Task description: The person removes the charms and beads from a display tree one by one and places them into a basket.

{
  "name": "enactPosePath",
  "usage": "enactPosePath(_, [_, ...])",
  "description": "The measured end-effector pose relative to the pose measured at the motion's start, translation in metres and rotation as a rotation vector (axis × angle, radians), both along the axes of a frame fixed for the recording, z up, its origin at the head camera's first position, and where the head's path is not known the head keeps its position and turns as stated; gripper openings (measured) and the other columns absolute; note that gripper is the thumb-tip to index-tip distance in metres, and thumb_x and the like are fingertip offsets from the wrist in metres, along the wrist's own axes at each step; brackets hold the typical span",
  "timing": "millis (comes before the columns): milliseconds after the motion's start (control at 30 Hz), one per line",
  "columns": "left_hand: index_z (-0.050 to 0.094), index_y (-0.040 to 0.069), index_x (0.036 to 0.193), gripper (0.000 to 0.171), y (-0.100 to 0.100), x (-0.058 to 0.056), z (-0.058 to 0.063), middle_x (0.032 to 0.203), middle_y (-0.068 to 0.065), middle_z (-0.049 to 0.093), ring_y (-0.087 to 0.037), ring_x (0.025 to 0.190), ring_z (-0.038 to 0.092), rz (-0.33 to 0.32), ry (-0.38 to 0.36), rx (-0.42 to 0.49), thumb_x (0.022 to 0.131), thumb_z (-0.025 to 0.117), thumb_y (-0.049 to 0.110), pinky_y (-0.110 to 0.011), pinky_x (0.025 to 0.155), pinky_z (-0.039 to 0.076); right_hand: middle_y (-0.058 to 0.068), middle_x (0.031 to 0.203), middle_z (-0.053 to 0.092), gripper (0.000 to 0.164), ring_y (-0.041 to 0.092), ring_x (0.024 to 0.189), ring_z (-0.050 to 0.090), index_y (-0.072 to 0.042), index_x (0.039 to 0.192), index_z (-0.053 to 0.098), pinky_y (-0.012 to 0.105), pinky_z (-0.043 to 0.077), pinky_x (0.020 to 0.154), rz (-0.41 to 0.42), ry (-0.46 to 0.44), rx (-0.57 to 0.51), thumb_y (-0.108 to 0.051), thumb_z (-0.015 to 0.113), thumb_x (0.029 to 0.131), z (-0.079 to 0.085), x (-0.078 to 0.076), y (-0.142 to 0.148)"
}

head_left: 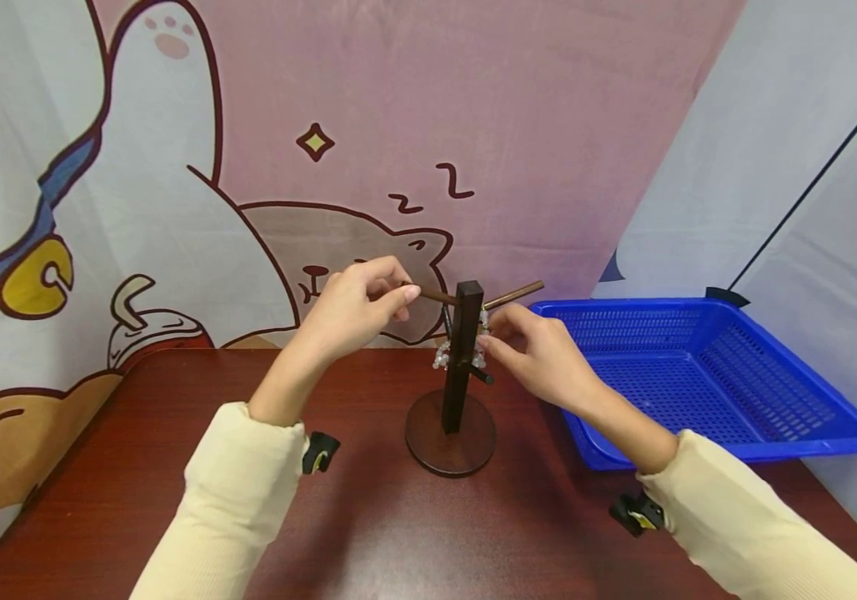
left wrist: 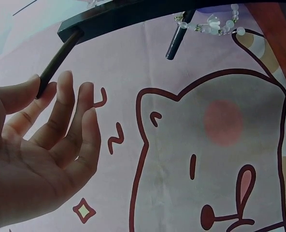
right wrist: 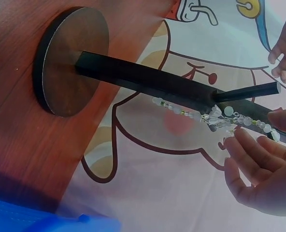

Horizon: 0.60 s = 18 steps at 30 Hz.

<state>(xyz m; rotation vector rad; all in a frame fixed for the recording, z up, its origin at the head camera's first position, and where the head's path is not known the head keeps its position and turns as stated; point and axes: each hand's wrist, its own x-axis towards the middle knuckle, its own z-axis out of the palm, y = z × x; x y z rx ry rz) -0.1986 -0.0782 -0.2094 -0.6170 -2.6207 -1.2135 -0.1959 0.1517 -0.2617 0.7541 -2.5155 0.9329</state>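
Beaded strand point(right wrist: 214, 117) hangs lengthwise down the dark stand point(head_left: 463, 358), just left of the nearer right hand point(head_left: 541, 354), whose fingers pinch it; opposite, the left hand point(head_left: 353, 304) grips a peg point(head_left: 436, 295) tip.

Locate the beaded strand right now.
Head view, near centre: the beaded strand is on the dark wooden peg stand, beads showing either side of its post, at the right hand's fingertips, left of the blue plastic basket.

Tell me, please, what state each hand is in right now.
Left hand: closed, pinching the end of a dark peg.
Right hand: at the beaded strand; whether it grips cannot be told.
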Motion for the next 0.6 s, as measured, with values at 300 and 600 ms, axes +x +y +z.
enactPosePath(300, [0.061, 0.010, 0.089, 0.010, 0.0000, -0.0009, -0.0002, 0.067, -0.001, 0.063, -0.021, 0.069, 0.058, 0.001, -0.012, -0.002, 0.090, 0.058, 0.020, -0.032, 0.062, 0.040, 0.004, 0.076, 0.063, 0.007, 0.015, 0.066, 0.059, -0.002, 0.088, 0.058, 0.034, 0.045, 0.061, -0.005, 0.016, 0.004, -0.006, 0.063, 0.085, -0.0003, -0.0021, -0.0012])
enactPosePath(600, [0.061, 0.012, 0.088, 0.009, 0.0000, -0.0002, 0.0000, 0.066, 0.000, 0.063, -0.017, 0.066, 0.056, 0.005, -0.008, -0.005, 0.090, 0.058, 0.020, -0.031, 0.062, 0.040, 0.006, 0.074, 0.063, 0.006, 0.016, 0.065, 0.059, -0.001, 0.087, 0.058, 0.032, 0.046, 0.059, -0.013, 0.030, 0.007, 0.001, 0.060, 0.083, 0.0025, -0.0027, 0.0020])
